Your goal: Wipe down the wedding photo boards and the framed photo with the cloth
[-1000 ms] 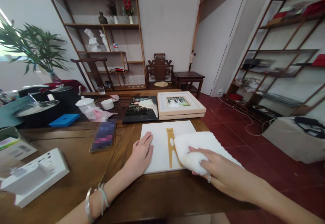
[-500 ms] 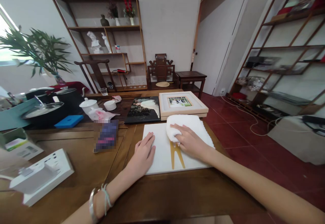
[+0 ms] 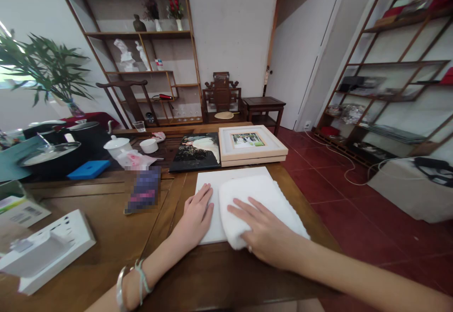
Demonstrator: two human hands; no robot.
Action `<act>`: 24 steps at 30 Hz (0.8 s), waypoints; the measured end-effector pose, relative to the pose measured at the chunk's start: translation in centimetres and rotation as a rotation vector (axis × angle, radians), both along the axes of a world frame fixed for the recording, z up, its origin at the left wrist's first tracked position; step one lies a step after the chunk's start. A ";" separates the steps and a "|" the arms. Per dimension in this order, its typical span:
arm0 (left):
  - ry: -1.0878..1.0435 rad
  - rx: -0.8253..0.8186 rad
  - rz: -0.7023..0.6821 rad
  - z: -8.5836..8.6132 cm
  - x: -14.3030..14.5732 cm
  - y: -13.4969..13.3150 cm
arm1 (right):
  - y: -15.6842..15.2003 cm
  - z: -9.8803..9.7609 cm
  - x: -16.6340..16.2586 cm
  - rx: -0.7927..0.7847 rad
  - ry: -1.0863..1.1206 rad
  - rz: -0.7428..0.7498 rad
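Lying near the front edge of the wooden bench [image 3: 219,274]: one white board [image 3: 226,175], flat, partly covered by a folded white towel [image 3: 264,188], fleecy, which overhangs the board's near edge.

Left hand [image 3: 194,218]: released, fingers extended together, laid on the board's left side; wrist with silver bangle [image 3: 121,289] and pale green cord [image 3: 143,276].

Right hand [image 3: 264,229]: resting palm-down on the towel, fingers spread; one ring. Thumb hidden, so whether it pinches the fabric cannot be told.

Behind the board: one dark picture panel [image 3: 196,151], flat, bearing a pale draped shape; just to its right, pale wooden frames [image 3: 253,156], stacked, the upper with a small photograph [image 3: 247,139].

Left part of the bench: white power strip [image 3: 76,224]; dark purple item [image 3: 144,190], pixelated, detail unreadable; blue block [image 3: 88,170]; white lidded bowl [image 3: 116,147]; small white cup [image 3: 148,146]; clear glass [image 3: 139,126]; pink-and-white plastic bag [image 3: 136,160]; black pot with glass lid [image 3: 51,155].

Beyond the bench: brown display shelf [image 3: 136,33]; carved dark chair [image 3: 222,92].
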State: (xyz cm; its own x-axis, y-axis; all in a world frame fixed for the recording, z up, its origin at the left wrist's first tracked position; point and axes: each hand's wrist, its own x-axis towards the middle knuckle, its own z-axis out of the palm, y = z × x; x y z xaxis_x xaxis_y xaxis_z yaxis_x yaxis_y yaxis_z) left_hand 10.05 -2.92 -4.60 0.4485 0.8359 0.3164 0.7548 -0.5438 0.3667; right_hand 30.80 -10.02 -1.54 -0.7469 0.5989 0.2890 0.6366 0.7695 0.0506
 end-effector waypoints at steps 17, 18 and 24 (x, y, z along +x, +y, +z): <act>0.062 -0.022 -0.020 0.3 -0.2 0.1 | -2.1 0.5 -1.9 0.007 -0.076 0.069; 0.069 -0.027 -0.019 0.3 -0.2 0.1 | -2.6 0.5 -2.0 0.004 -0.074 0.081; 0.013 -0.014 -0.023 0.4 -0.2 0.1 | 1.1 0.8 -1.8 -0.054 -0.060 -0.022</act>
